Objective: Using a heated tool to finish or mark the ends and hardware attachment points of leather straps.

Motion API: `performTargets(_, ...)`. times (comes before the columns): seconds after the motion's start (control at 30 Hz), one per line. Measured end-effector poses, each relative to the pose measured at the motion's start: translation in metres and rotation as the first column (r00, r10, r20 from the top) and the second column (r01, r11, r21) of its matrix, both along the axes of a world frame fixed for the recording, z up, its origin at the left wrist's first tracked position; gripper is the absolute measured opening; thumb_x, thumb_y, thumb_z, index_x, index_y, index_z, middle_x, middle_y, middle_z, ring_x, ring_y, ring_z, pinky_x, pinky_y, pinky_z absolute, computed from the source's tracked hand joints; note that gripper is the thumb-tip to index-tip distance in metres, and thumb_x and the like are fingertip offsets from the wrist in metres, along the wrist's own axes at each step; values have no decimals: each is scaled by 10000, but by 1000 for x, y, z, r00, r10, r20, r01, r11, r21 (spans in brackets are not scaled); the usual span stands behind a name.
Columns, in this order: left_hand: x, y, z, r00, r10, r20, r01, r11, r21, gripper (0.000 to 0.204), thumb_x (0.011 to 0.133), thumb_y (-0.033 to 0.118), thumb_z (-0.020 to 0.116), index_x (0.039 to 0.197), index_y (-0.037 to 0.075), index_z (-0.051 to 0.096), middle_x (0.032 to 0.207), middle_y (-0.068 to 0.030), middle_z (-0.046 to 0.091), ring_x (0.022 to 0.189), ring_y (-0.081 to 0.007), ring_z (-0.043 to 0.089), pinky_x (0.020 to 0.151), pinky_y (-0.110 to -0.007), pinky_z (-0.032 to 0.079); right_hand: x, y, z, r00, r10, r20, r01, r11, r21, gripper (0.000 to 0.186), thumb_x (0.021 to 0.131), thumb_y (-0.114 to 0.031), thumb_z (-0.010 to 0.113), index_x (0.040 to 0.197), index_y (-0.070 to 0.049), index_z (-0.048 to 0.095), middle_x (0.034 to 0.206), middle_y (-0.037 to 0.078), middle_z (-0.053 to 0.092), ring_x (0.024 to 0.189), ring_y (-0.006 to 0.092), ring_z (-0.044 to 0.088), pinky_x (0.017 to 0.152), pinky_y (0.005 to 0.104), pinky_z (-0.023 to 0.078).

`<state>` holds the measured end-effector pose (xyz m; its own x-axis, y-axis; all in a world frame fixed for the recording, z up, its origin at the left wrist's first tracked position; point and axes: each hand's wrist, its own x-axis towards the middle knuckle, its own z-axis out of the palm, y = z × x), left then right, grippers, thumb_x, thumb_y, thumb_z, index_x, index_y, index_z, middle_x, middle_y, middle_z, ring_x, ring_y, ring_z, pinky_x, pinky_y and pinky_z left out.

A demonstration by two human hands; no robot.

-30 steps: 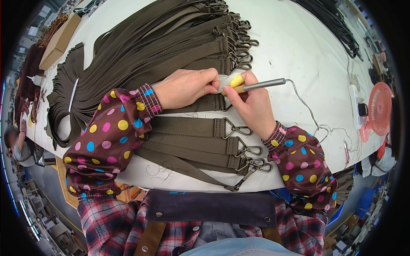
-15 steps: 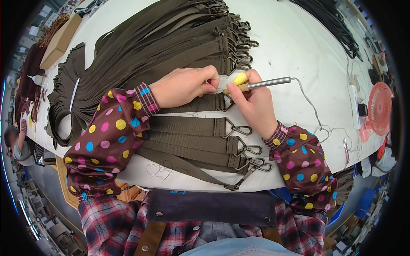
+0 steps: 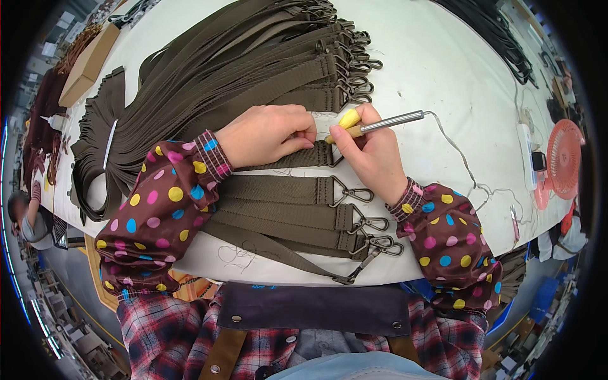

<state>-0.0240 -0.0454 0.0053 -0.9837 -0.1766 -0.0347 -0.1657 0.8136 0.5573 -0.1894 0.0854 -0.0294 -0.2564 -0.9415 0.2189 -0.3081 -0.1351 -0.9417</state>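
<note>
My left hand (image 3: 277,133) is closed with fingertips curled down at the end of an olive-brown webbing strap (image 3: 278,158); what it pinches is hidden, with loose threads beside it. My right hand (image 3: 369,152) grips a pen-like hot tool (image 3: 392,121) with a steel barrel, yellow wrapping and a cord, its front end over that strap's stitched end. More straps with dark metal hooks (image 3: 359,195) lie fanned toward me. Above my hands spreads a thick bundle of straps (image 3: 177,82), bound by a white tie at the left.
Around the white tabletop (image 3: 456,158) are a cardboard box (image 3: 88,63), dark red material (image 3: 44,133), black cords (image 3: 481,38), a power strip (image 3: 527,152) and a pink fan (image 3: 562,158). Another person (image 3: 31,221) is at the far left edge.
My left hand has shifted a little left, its fingers curling lower toward the strap. My right hand and the tool have moved slightly left, most visibly in the last half second.
</note>
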Motion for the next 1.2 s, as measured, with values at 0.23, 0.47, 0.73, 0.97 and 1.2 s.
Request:
performTargets(0.23,-1,5,-7,990,99,-96,-101,995,-16,102,845,125,613,878,51,553,806,-93,580,726,-255,595,635,-344,475,0,-1,-1,1000,16,-6,-16,1000,2,226,853,-145,637,848,-20,449,638,55,595,536,105,568,484,247,422)
performTargets(0.47,0,4,-9,990,97,-105,-99,995,-6,112,853,129,605,898,51,537,805,-94,581,725,-255,593,640,-345,470,0,0,2,999,15,-51,-14,1000,12,233,849,-143,640,838,-20,443,637,62,598,536,116,579,484,249,426)
performTargets(0.73,-2,5,-8,990,104,-94,-104,995,-4,112,860,141,596,894,56,531,804,-91,582,732,-257,594,642,-348,469,1,-1,-1,995,-4,-102,4,1000,-7,248,840,-154,654,824,-25,443,612,60,558,514,127,550,472,264,412)
performTargets(0.97,-2,5,-9,989,104,-102,-106,994,-10,114,860,143,592,893,57,525,799,-86,579,733,-255,593,642,-348,469,1,0,1,989,-14,-148,12,1000,-10,260,838,-166,657,825,-23,441,606,68,549,507,143,546,468,274,405)
performTargets(1.2,-2,6,-9,988,108,-112,-109,994,-2,113,861,136,589,895,53,520,798,-90,579,730,-257,593,643,-345,469,1,-1,2,987,-15,-161,13,1000,-17,259,837,-167,658,832,-23,443,608,68,551,506,154,550,470,279,411)
